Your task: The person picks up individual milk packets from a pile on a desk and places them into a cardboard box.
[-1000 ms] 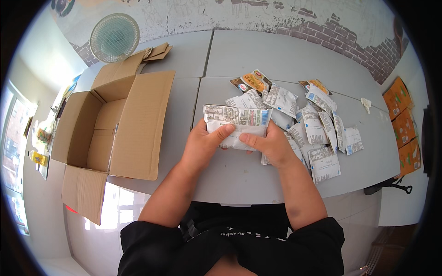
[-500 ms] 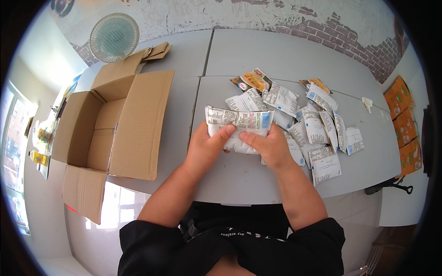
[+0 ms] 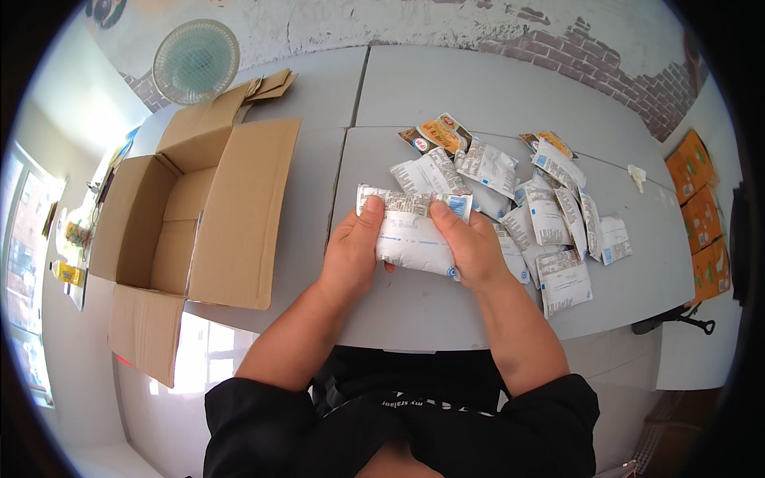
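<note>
Between my two hands is a plump white packet with grey print and a blue patch, held up over the table near its front edge. My left hand grips its left side, thumb on the printed front. The right side is gripped by my right hand, thumb near the top corner. Most of my fingers are hidden behind it. To the right lies a loose heap of similar white packets. Two orange-and-black packets lie at the heap's far side.
An open cardboard box stands on the left with its flaps spread. Behind it are folded cardboard pieces and a round mesh basket or fan. A crumpled white scrap lies at the grey table's right. Orange cartons stand beyond.
My thumbs have moved apart and up toward the packet's top edge. More of its white front now shows, and its top looks folded or tilted differently. The heap and box stay put.
</note>
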{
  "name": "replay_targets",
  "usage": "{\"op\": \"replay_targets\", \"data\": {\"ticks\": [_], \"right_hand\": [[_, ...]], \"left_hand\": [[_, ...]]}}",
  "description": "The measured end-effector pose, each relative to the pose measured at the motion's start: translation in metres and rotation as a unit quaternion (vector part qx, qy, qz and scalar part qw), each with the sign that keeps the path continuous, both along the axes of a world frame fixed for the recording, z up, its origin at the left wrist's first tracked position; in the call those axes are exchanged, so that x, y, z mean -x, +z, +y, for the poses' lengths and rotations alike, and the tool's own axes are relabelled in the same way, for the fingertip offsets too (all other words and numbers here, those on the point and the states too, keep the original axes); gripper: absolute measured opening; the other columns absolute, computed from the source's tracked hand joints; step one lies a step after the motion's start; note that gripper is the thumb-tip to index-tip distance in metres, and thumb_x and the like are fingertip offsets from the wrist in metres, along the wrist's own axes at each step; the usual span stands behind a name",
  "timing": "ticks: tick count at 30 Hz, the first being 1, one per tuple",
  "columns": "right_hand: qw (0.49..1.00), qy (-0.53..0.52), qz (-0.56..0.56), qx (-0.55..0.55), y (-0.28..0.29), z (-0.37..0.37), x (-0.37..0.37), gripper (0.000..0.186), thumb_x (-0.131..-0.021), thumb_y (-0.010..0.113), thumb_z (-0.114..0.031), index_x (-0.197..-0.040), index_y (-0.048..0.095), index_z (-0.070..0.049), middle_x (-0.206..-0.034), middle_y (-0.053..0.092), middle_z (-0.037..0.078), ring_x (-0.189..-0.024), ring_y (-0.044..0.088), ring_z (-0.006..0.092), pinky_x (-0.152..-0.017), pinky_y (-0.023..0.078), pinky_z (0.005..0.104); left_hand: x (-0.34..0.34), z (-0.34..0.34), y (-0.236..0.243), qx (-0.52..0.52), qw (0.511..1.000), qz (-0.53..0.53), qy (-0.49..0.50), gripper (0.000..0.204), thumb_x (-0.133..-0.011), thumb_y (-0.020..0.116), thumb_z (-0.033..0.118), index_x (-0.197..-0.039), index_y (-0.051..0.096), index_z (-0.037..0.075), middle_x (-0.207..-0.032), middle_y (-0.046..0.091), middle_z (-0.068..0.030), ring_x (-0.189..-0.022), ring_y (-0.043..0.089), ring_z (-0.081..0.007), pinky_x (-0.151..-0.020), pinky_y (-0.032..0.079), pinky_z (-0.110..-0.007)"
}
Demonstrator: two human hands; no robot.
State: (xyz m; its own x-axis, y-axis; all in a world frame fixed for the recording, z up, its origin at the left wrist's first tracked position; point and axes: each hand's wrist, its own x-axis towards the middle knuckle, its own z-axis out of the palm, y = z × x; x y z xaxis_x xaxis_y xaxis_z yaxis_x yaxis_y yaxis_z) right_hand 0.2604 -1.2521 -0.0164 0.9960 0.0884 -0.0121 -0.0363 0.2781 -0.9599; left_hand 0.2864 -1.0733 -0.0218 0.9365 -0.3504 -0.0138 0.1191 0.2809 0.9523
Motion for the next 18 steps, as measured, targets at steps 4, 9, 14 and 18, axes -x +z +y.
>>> {"op": "replay_targets", "data": {"ticks": [4, 9, 14, 18], "right_hand": [[0.998, -0.028, 0.018, -0.046, -0.002, 0.004, -0.003, 0.041, -0.098, 0.054, -0.036, -0.114, 0.060, 0.002, -0.101, 0.065, 0.008, -0.086, 0.061, 0.0109, -0.074, 0.050, 0.0258], [0.987, -0.025, 0.018, -0.155, 0.001, -0.003, -0.008, 0.042, -0.094, 0.059, -0.032, -0.119, 0.056, 0.001, -0.103, 0.063, 0.008, -0.086, 0.061, 0.0130, -0.070, 0.050, 0.0277], [0.997, 0.045, -0.016, -0.061, 0.010, -0.013, -0.004, 0.054, -0.084, 0.068, -0.026, -0.128, 0.049, 0.000, -0.110, 0.062, 0.010, -0.091, 0.061, 0.0186, -0.063, 0.049, 0.0314], [0.998, 0.049, 0.010, -0.030, 0.014, -0.013, -0.003, 0.054, -0.080, 0.073, -0.026, -0.125, 0.052, -0.004, -0.109, 0.063, 0.006, -0.095, 0.059, 0.0157, -0.065, 0.049, 0.0293]], "left_hand": [[-0.002, -0.002, 0.005, 0.045, 0.999, 0.023, -0.010, 0.048, -0.101, 0.038, 0.047, -0.107, 0.057, 0.003, -0.087, 0.064, -0.0070, -0.068, 0.060, -0.0121, -0.054, 0.048, -0.027], [0.002, 0.000, 0.018, 0.073, 0.995, 0.036, -0.053, 0.052, -0.093, 0.054, 0.048, -0.117, 0.053, 0.002, -0.099, 0.064, -0.0082, -0.077, 0.063, -0.0138, -0.065, 0.052, -0.029], [-0.007, 0.010, 0.014, 0.028, 0.993, 0.031, -0.112, 0.053, -0.087, 0.067, 0.035, -0.124, 0.049, 0.002, -0.106, 0.064, -0.0096, -0.085, 0.064, -0.0149, -0.067, 0.054, -0.029], [-0.004, 0.009, 0.016, 0.025, 0.996, 0.034, -0.084, 0.050, -0.087, 0.068, 0.028, -0.126, 0.048, 0.003, -0.108, 0.065, -0.0107, -0.088, 0.065, -0.0167, -0.068, 0.055, -0.029]]}}
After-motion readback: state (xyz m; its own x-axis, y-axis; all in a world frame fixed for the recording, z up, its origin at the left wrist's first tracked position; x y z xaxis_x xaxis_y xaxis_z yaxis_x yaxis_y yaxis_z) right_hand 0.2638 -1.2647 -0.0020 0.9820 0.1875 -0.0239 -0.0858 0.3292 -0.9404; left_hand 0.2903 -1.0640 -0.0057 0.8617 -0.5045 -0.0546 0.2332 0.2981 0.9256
